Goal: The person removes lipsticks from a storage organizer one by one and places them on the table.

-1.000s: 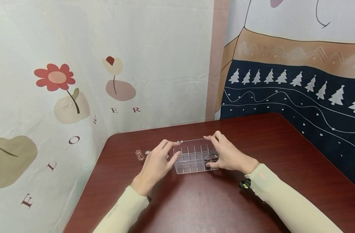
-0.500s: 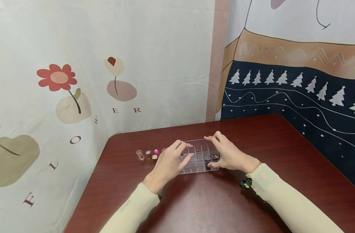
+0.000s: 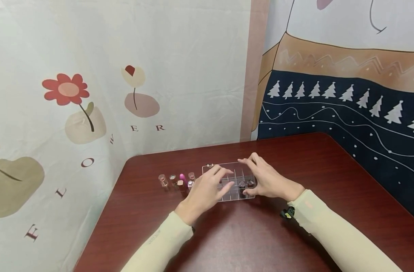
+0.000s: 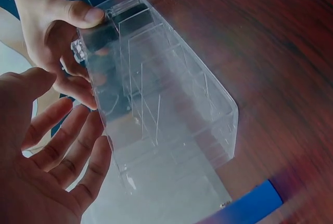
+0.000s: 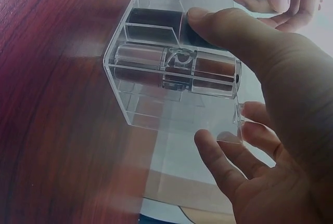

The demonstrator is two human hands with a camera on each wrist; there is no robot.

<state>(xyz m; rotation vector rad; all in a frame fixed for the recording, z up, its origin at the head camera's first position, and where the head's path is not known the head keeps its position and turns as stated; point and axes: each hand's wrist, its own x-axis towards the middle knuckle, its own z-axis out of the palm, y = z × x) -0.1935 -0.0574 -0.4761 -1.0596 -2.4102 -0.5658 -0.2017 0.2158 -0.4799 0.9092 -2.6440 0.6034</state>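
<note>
A clear divided organizer (image 3: 238, 175) stands on the table between both hands. My right hand (image 3: 269, 181) holds its right end, thumb at the front and fingers behind. In the right wrist view that thumb rests at the top of a dark cylindrical tube (image 5: 154, 24) in one compartment. Beside it sits a lipstick-like tube with clear ends (image 5: 214, 74). My left hand (image 3: 208, 187) hovers over the organizer's left half, thumb and fingers spread with nothing between them. In the left wrist view, its fingertips are right by the organizer's edge, and the compartments nearest them hold nothing.
Left of the organizer stand several small cosmetic tubes: a clear one (image 3: 163, 181), a dark one with a pale top (image 3: 173, 180), a pink one (image 3: 182, 177) and a beige-topped one (image 3: 180, 184). Behind the reddish table (image 3: 247, 234) hang printed cloths.
My left hand has moved right from the organizer's left end to over its middle, uncovering the small tubes at left. The right hand has stayed in place.
</note>
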